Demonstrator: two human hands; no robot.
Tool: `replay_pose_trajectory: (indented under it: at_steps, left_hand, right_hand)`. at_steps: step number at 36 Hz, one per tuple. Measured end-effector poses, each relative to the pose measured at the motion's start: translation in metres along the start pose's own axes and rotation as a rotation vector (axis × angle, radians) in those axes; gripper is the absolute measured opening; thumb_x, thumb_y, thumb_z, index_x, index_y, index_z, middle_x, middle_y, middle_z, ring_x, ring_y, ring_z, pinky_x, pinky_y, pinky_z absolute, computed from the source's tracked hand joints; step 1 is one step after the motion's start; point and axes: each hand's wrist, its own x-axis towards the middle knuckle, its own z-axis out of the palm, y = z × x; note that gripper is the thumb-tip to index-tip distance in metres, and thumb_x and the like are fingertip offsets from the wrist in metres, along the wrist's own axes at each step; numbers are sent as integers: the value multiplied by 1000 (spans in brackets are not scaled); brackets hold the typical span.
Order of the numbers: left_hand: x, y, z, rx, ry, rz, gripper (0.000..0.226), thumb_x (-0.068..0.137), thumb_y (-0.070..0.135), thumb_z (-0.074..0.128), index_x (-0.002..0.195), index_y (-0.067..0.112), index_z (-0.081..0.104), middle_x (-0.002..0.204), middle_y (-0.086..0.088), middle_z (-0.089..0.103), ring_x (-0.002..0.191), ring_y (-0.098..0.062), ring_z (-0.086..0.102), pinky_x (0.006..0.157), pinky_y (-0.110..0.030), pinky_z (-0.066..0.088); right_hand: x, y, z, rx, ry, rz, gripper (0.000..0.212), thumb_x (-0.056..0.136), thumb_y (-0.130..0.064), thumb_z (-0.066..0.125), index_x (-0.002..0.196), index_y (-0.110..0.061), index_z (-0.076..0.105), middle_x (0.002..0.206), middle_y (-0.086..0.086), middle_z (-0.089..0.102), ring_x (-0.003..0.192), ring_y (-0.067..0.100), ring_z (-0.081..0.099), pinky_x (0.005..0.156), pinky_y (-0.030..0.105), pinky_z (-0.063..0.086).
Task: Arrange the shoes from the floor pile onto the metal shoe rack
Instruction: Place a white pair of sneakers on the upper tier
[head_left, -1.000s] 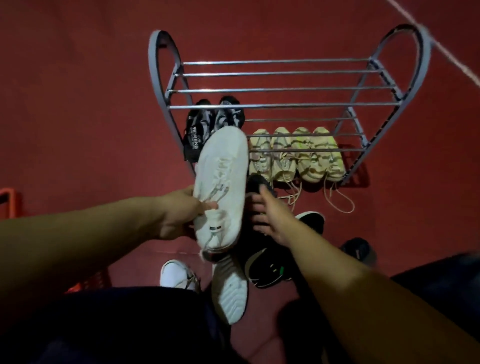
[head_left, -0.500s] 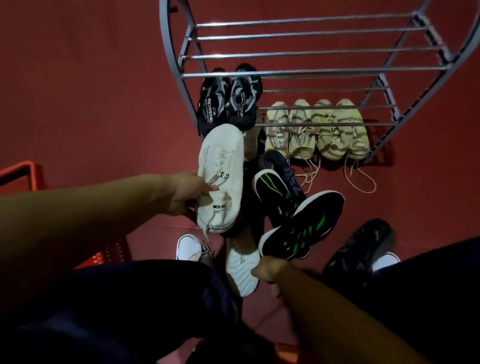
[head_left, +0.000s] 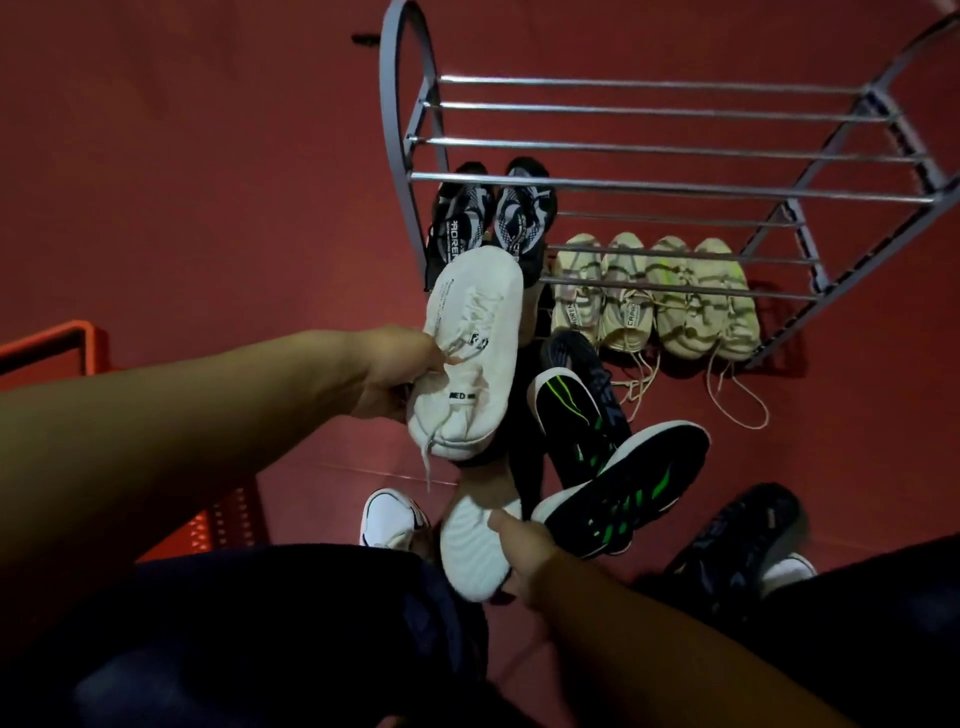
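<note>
My left hand (head_left: 392, 371) grips a white sneaker (head_left: 467, 358) by its side and holds it in the air in front of the grey metal shoe rack (head_left: 675, 184). My right hand (head_left: 522, 545) grasps a second white shoe (head_left: 475, 548) lying sole-up in the floor pile, thumb on its sole. Beside it lie two black shoes with green stripes (head_left: 623, 493), soles showing. A black-and-white pair (head_left: 493, 218) and two cream pairs (head_left: 654, 296) stand on the rack's lowest level.
Another white shoe (head_left: 392, 519) peeks out by my knee, and a dark shoe (head_left: 737, 540) lies at the right. An orange crate (head_left: 67, 358) stands at the left. The rack's upper bars carry nothing. The floor is red.
My right hand has left the black shoes, drawn back toward me and taken hold of the sole-up white shoe. My left hand keeps holding the white sneaker.
</note>
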Motion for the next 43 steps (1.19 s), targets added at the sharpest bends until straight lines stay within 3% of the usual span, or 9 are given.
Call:
replay_pose_trajectory:
  at_steps: [4, 9, 14, 19, 23, 28, 32, 39, 43]
  left_hand:
    - [-2, 8, -5, -89, -61, 16, 11, 94, 14, 57, 96, 10, 66, 88, -9, 70, 79, -25, 64, 81, -35, 52]
    - [2, 12, -6, -60, -70, 63, 17, 92, 13, 55, 102, 5, 66, 87, -12, 71, 85, -30, 65, 81, -38, 52]
    - [1, 11, 3, -94, -28, 47, 21, 88, 15, 62, 106, 6, 65, 100, -16, 71, 89, -32, 66, 86, -44, 55]
    - [7, 8, 20, -99, -42, 149, 30, 85, 6, 63, 113, 17, 64, 107, -14, 73, 100, -37, 68, 95, -55, 53]
    - [6, 7, 38, -104, -85, 212, 36, 85, 4, 63, 117, 20, 66, 103, -10, 76, 94, -33, 71, 87, -45, 58]
    - [10, 12, 37, -122, -100, 225, 33, 87, 1, 60, 116, 16, 67, 106, -14, 75, 97, -35, 70, 93, -49, 55]
    - [13, 10, 29, -60, -90, 201, 29, 83, 4, 63, 110, 14, 69, 103, -15, 75, 98, -39, 69, 95, -53, 53]
    - [20, 0, 21, -135, -112, 123, 29, 87, 1, 62, 115, 4, 66, 99, -17, 73, 88, -34, 66, 94, -49, 51]
    - [25, -5, 18, -200, -171, 131, 31, 92, -1, 54, 119, 12, 62, 91, -12, 74, 75, -29, 69, 80, -40, 56]
  right_hand:
    - [-48, -54, -12, -141, 189, -192, 65, 90, -18, 55, 148, -13, 26, 143, 16, 44, 123, 36, 53, 98, 45, 50]
    - [-130, -129, -69, -390, -29, -90, 17, 100, -17, 48, 87, -12, 58, 68, 5, 62, 47, 13, 61, 40, 19, 49]
    - [-183, -178, -114, -246, -141, -90, 22, 94, -14, 57, 113, -7, 66, 107, 10, 73, 85, 20, 70, 71, 32, 61]
    - [-210, -195, -102, -145, -286, -209, 25, 89, -13, 50, 106, -1, 62, 88, 19, 70, 65, 25, 72, 67, 38, 63]
    - [-220, -202, -95, -122, -412, -238, 36, 76, -5, 39, 103, 4, 61, 92, 23, 67, 82, 33, 73, 81, 44, 60]
    - [-214, -205, -91, -443, -158, -417, 12, 97, -6, 53, 100, -9, 65, 88, 12, 72, 69, 18, 68, 58, 28, 59]
    - [-194, -216, -101, -1262, 509, -894, 25, 88, -52, 62, 95, -31, 74, 58, -11, 60, 54, 9, 56, 48, 22, 36]
    - [-139, -220, -121, -337, 257, -623, 37, 102, -38, 45, 112, -6, 60, 97, 17, 69, 79, 33, 68, 71, 46, 61]
    - [-110, -210, -127, -249, 202, -483, 38, 102, -36, 44, 120, -4, 54, 101, 18, 70, 84, 32, 70, 68, 42, 60]
